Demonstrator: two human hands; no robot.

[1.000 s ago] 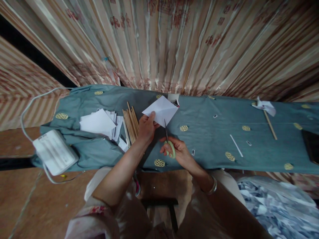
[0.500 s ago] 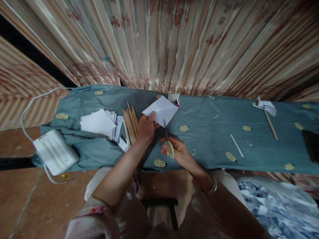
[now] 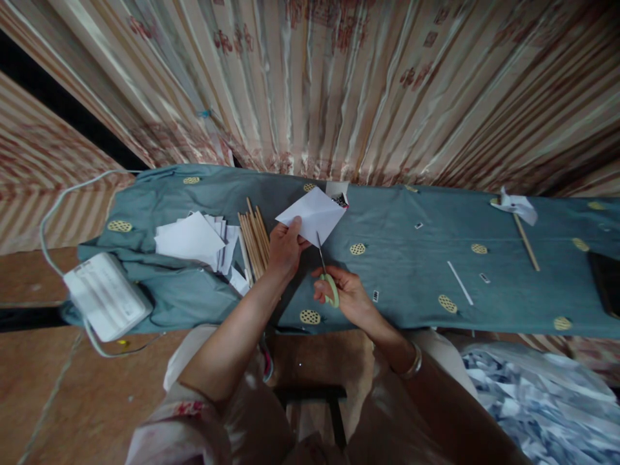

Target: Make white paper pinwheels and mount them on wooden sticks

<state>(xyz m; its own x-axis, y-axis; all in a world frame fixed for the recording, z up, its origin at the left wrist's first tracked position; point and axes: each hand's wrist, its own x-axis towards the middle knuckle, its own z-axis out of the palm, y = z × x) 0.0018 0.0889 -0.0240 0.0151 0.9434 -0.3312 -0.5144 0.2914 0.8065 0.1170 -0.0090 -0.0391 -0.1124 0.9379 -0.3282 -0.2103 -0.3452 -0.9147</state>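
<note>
My left hand (image 3: 287, 248) pinches a white sheet of paper (image 3: 317, 210) near its left side, the thumb lying on top. In my right hand (image 3: 349, 294) is a pair of scissors (image 3: 329, 287) with pale green handles, its fingers closed round them. The blades point away from me and their tips lie at the paper's near corner. Behind the sheet a small open box (image 3: 341, 197) partly shows, its contents mostly hidden. Just left of my left hand lies a bundle of wooden sticks (image 3: 252, 232).
A stack of cut paper (image 3: 191, 239) lies on the left. Farther left is a white power strip (image 3: 107, 296) with its cable. On the right are a paper strip (image 3: 460, 283), a stick with a paper pinwheel (image 3: 518, 208) and a dark object (image 3: 605, 281) at the table's edge.
</note>
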